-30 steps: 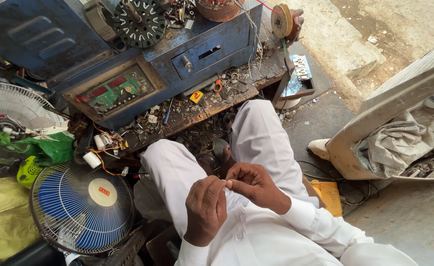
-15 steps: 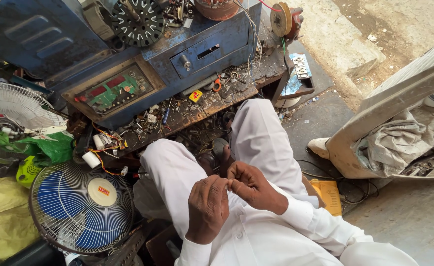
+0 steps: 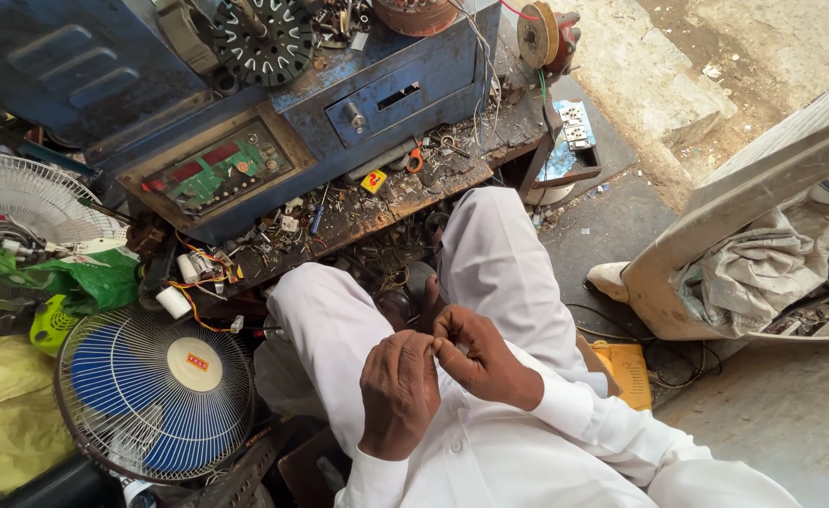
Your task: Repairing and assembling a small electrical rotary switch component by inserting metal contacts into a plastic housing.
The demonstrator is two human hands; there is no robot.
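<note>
Hands [image 3: 442,372] pinched together over white-trousered lap [image 3: 499,263]

Head cam, steep down, close over lap.

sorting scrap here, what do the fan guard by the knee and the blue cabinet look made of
Fan guard: seemingly thin metal wire, bright and shiny, in radiating spokes over blue blades that look like plastic. Blue cabinet: apparently painted sheet metal, its paint scuffed and rusty at the edges, with a metal knob.
</note>
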